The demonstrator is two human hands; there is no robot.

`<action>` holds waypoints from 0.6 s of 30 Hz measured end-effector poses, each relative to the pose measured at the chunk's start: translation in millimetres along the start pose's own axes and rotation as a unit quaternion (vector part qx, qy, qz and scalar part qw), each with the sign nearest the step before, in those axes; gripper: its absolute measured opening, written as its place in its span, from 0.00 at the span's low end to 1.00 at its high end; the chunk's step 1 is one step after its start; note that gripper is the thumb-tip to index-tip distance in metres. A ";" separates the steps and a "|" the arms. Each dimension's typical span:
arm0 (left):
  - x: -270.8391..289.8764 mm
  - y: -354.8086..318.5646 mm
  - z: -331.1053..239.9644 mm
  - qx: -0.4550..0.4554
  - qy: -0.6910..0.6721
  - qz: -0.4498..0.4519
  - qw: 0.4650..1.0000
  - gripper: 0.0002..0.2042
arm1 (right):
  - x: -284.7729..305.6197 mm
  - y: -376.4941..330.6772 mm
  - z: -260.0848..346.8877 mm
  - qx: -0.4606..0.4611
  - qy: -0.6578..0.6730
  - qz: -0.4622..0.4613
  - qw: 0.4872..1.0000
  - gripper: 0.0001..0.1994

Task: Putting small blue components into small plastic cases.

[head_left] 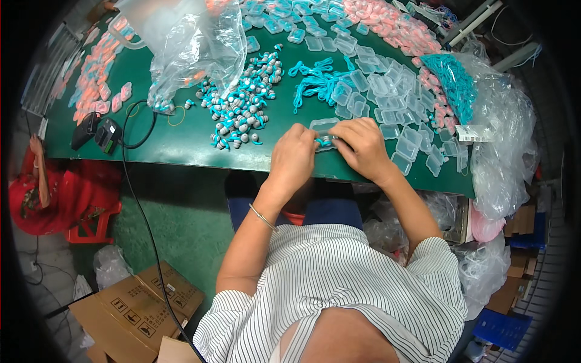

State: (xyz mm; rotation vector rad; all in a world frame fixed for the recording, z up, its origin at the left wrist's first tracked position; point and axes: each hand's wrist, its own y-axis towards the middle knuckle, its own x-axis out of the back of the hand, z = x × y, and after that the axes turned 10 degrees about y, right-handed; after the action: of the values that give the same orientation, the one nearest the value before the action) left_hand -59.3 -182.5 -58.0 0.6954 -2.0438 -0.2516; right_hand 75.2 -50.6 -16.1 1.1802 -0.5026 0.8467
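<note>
In the head view you are working at the near edge of the green table, with both hands closing in on one small clear plastic case that is lying flat on the cloth just ahead of you. Your left hand is resting on the case's left end, fingers curled together and pinching at a pair of teal-and-grey earplugs sitting at the case's front lip; your right hand is covering the right end, fingers bunched and pressing down on the same spot (whether the thumb is under the case or beside it, I cannot tell). To do this well, you are better off keeping the case flat against the table and steadying it with one hand while the other is guiding the plugs in, so nothing is tipping out. The loose heap of earplugs is lying just to your left and the spread of empty cases just to your right, both within easy reach, so you are not needing to lean. Watch the teal cords beyond your hands: they are lying near the case and could be snagging under a lid. The clear bag is standing well apart at the far left.
</note>
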 end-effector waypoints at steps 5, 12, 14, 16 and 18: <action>0.9 0.8 -4.5 -0.010 0.010 0.001 1.000 0.05 | -7.5 -6.1 -0.1 -0.074 0.031 0.067 0.994 0.09; -3.8 -0.2 -5.2 -0.005 0.021 -0.010 1.000 0.06 | -14.5 -7.5 -4.0 -0.091 0.081 0.056 0.991 0.06; -2.7 1.2 -9.4 0.017 0.010 -0.009 1.000 0.05 | -17.5 -11.1 -0.2 -0.127 0.108 0.006 0.986 0.06; -2.1 2.3 -10.5 0.038 -0.001 -0.009 0.999 0.05 | -16.6 -11.6 2.2 -0.154 0.135 0.004 0.979 0.06; -4.7 1.5 -8.5 0.029 0.013 -0.020 0.999 0.06 | -15.8 -12.2 1.4 -0.182 0.162 0.002 0.970 0.06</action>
State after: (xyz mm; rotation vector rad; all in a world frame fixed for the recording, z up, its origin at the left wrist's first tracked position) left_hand -50.9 -177.8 -56.1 0.7715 -2.0209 -0.2053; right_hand 75.4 -58.5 -34.5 0.6882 -0.3699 0.8863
